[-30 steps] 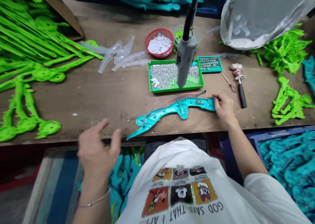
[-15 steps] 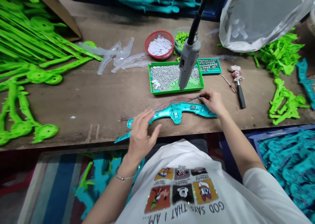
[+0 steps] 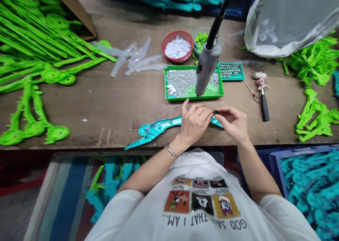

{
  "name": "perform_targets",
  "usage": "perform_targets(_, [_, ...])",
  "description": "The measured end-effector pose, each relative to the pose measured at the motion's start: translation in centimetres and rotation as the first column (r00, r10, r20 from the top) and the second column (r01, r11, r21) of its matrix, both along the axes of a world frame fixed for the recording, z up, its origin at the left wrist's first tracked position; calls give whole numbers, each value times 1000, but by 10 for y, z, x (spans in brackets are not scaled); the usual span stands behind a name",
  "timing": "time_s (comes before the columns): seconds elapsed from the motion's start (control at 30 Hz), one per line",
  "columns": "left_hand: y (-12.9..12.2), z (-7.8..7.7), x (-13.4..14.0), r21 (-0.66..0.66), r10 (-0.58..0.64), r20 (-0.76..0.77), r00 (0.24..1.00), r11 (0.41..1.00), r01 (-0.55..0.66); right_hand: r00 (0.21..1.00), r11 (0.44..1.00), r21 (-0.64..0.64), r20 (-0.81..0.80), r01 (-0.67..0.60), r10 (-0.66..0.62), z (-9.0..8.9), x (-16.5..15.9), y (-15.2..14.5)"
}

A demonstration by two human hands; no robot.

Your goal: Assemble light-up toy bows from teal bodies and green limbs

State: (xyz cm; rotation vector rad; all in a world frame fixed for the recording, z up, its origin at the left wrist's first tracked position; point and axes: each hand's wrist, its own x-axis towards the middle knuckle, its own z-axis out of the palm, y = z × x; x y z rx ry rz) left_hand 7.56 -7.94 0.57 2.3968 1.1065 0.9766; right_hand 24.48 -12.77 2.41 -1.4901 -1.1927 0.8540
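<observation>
A turquoise bow-shaped plastic shell (image 3: 161, 125) lies on the table in front of me, its inner side up, with thin red and dark wires running along it. Over its right half, my left hand (image 3: 194, 124) and my right hand (image 3: 233, 124) meet fingertip to fingertip. The right thumb and fingers pinch a small dark part (image 3: 214, 111) above the shell. My left thumb and forefinger close at the same spot; what they grip is too small to make out. Both hands cover much of the shell's right half.
A grey electric screwdriver (image 3: 206, 70) hangs above a green tray (image 3: 182, 99) of screws. Behind are a red basket (image 3: 164, 45) and a teal tray (image 3: 243, 71). A black-handled tool (image 3: 264, 108) lies right. Green parts (image 3: 58, 133) lie left; a blue crate (image 3: 277, 167) stands lower right.
My left hand has moved right from the shell's left part to meet my right hand. The right hand has turned, its fingers now pointing left. The view has shifted slightly.
</observation>
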Motion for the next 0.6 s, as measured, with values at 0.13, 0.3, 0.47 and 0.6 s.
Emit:
perform_targets(0.13, [-4,-2,-5,-5,4,-2,1000,1000,-4,999,999,33,0,34,-34,2,-4,0])
perform_targets(0.3, [-8,-6,-7,-13,11,-17,1000,1000,-11,1000,999,44,8,-23,23,-1,-3,-3])
perform_targets(0.47, [-14,-10,-7,12,-31,-28,999,999,32,995,998,31,75,-62,59,-1,3,-14])
perform_targets(0.6, [-18,-13,-10,8,-75,-59,995,997,76,985,992,67,142,-108,98,1,5,-20])
